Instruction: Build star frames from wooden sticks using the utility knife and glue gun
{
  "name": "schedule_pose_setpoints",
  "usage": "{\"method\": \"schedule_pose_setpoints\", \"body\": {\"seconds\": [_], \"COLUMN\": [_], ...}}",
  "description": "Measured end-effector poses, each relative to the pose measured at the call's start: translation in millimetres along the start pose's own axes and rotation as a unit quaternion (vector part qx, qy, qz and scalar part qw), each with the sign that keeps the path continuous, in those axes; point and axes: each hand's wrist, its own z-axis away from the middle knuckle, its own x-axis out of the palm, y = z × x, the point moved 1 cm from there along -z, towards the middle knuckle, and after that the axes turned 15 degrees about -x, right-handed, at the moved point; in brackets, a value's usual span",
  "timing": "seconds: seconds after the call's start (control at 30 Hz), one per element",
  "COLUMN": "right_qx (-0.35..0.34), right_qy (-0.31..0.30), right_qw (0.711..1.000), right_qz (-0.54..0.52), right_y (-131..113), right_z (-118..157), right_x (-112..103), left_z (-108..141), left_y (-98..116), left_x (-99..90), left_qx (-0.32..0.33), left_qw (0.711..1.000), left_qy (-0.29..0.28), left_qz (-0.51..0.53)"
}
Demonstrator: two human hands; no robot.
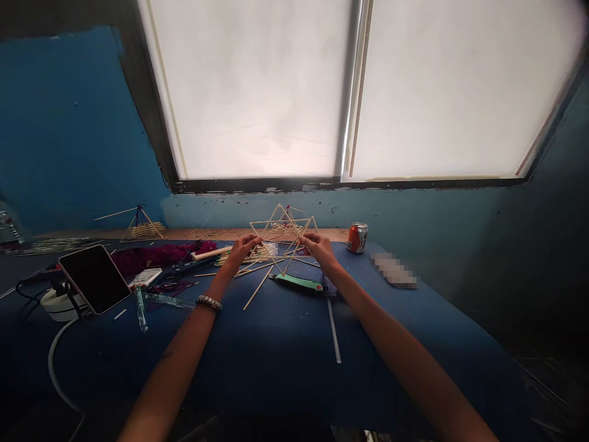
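Note:
Between my two hands is a star-shaped frame made of thin wooden sticks, held up over the blue table. My left hand pinches its left side, fingers closed on a stick. On the right side, my right hand grips the frame in the same way, with the fingertips on a joint. Just below the star's lowest point lies a green utility knife. A loose stick rests on the table left of the knife. Behind the star stands a small stick structure with a dark red tie on top, partly hidden.
A phone leans on a white round holder at left. Near it are purple yarn, glue sticks and another stick pyramid. A soda can stands at right. A clear rod lies in front.

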Motion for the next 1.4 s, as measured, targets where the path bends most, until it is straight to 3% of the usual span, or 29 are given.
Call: {"method": "schedule_pose_setpoints", "body": {"seconds": [0.4, 0.87, 1.4], "right_qx": [0.005, -0.013, 0.000], "right_qy": [-0.002, -0.006, 0.001], "right_qw": [1.000, 1.000, 1.000], "right_qz": [0.006, 0.009, 0.012], "right_y": [-0.8, 1.4, -3.6], "right_z": [0.1, -0.1, 1.5], "right_x": [-0.2, -1.0, 0.3], "left_z": [-0.7, 4.6, 1.9], "left_y": [-3.1, 1.5, 1.6], "left_x": [-0.5, 0.7, 1.3], "left_qx": [-0.027, 0.005, 0.004], "left_qw": [0.999, 1.000, 1.000], "left_qy": [0.001, -0.028, 0.015], "left_qz": [0.028, 0.010, 0.015]}}
